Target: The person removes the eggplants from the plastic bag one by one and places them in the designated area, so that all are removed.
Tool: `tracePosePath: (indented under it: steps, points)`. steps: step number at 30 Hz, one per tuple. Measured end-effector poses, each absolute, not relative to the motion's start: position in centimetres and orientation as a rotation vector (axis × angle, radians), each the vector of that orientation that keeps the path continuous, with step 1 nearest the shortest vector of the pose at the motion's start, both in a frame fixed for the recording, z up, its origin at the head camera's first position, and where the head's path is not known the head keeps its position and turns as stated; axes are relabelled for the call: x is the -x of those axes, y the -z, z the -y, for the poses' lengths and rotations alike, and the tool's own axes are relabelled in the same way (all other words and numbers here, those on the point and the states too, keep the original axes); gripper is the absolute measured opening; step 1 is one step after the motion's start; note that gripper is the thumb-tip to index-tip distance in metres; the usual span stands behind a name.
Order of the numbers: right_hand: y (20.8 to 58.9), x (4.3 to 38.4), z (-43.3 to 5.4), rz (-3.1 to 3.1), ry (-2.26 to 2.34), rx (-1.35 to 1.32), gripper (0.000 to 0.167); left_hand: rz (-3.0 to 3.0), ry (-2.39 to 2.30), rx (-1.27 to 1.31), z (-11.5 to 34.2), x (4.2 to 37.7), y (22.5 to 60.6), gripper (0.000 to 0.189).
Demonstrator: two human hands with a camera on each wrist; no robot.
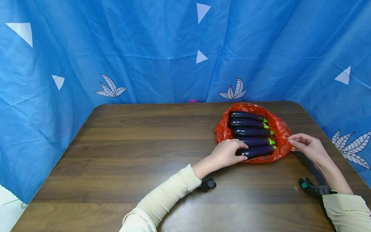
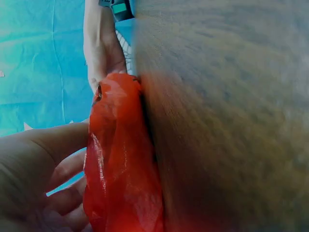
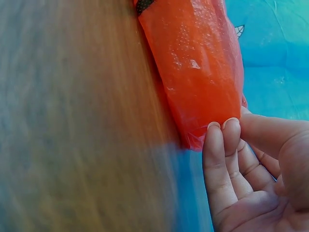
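Note:
Several dark purple eggplants (image 1: 250,132) with green stem ends lie side by side in an opened red plastic bag (image 1: 280,127) at the table's right side. My left hand (image 1: 226,154) reaches over the bag's near left rim, its thumb and fingers around the left end of the nearest eggplant (image 1: 259,151). In the left wrist view, the bag's red side (image 2: 123,159) hides the eggplants. On the opposite side, my right hand (image 1: 311,147) pinches the bag's right edge between thumb and fingertips, which the right wrist view shows close up at the bag's end (image 3: 203,72).
A brown wood-grain table (image 1: 130,161) spreads under the bag. Blue cloth (image 1: 150,48) with white triangles and leaf prints hangs behind it and along both sides. Dark wrist devices show on the left wrist (image 1: 208,184) and right wrist (image 1: 314,187).

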State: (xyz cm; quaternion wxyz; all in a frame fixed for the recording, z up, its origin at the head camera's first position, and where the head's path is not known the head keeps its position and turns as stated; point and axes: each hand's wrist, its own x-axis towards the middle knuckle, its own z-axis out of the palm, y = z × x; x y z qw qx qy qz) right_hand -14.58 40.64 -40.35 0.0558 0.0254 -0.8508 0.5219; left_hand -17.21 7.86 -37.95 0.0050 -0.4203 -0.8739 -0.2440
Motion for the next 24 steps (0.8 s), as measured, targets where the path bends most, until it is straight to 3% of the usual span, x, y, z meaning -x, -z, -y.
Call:
tracePosePath:
  steps: [7,24]
  points:
    - [40.4,14.6,-40.7,2.577,-1.614,-0.089,0.010,2.769,0.687,1.350,-7.8,16.9,38.2,0.043]
    - [40.2,14.6,-40.5,2.598,-1.611,-0.021,0.010,2.724,0.896,1.271,-7.7,17.3,39.4,0.044]
